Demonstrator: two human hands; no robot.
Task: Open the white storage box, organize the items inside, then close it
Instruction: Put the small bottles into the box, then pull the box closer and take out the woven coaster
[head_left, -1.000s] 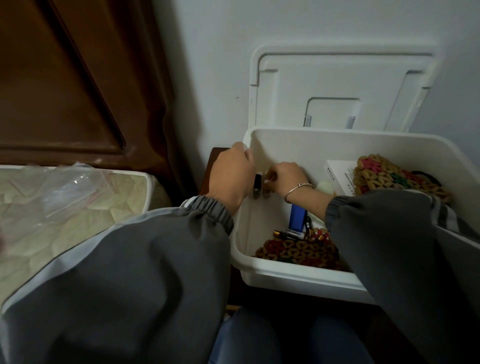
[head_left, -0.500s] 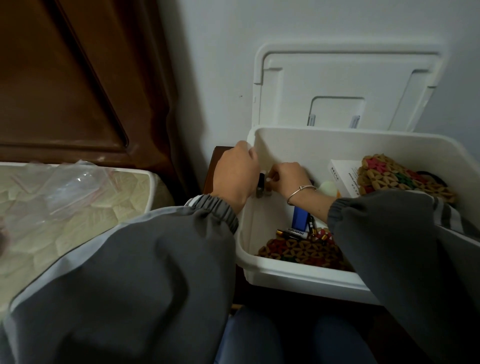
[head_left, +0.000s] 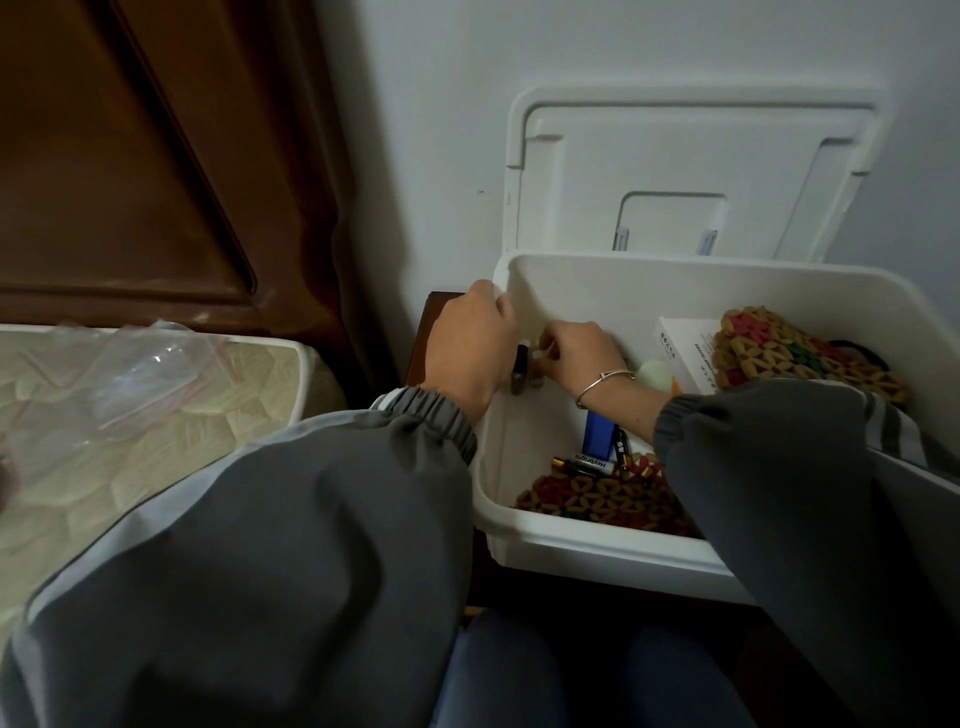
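Both hands are meeting: the left hand (head_left: 470, 348) is curling over the white plastic storage box's (head_left: 649, 291) left wall, and the right hand (head_left: 584, 353) is pinching, perhaps, a small pale cap (head_left: 535, 355) beside the slim dark bottle (head_left: 519, 374) standing upright between them.

We are in a home, a bedroom by the look of it. A quilted mattress (head_left: 156, 441) lies at the left with a clear plastic bag (head_left: 140, 374) on it. A dark wood panel (head_left: 130, 156) rises behind it, beside a plain white wall (head_left: 623, 47). The box (head_left: 597, 540) on a small wooden stand (head_left: 431, 312) holds household odds: batteries (head_left: 579, 464) and woven mats (head_left: 597, 493).
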